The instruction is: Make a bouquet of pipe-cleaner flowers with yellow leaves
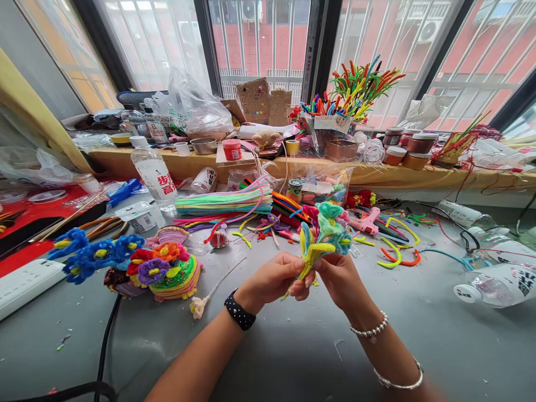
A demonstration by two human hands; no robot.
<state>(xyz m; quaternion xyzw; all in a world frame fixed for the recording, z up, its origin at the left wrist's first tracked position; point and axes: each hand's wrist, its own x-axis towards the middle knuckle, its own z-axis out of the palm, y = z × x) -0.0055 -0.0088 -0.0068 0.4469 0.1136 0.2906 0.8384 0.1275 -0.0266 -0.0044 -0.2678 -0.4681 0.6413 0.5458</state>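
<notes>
Between my two hands, above the grey table, is a small bouquet of pipe-cleaner flowers [329, 223] in teal, mint, yellow and pink. My left hand [282, 276] is closed round its yellow lower stems, thumb on top. The fingers of my right hand [337, 273] pinch the bouquet's right side by a bent yellow pipe cleaner [321, 248]. Some of the right fingertips are hidden behind the flowers. Left of my hands lies a cream fuzzy flower [199, 307] on a thin stem. Beyond the bouquet rests a pink glue gun [365, 222].
A bundle of pastel pipe cleaners [226, 201] lies behind my hands. Fuzzy flower pots [176, 276] with blue, red and purple blooms stand at left, near a white power strip [29, 285]. Plastic bottles [498, 287] lie at right. A cluttered ledge [259, 167] runs below the windows.
</notes>
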